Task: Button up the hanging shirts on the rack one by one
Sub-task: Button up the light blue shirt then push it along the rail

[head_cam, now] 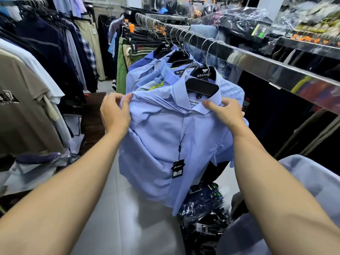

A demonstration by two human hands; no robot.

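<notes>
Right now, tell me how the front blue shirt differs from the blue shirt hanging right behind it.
The front blue shirt faces the camera in full, while the shirt behind it shows only its collar and shoulder. The left hand grips the front shirt's shoulder and the right hand its collar; nothing touches the one behind. The front shirt carries a black swing tag; none shows on the other. Both are light blue, on black hangers.
</notes>
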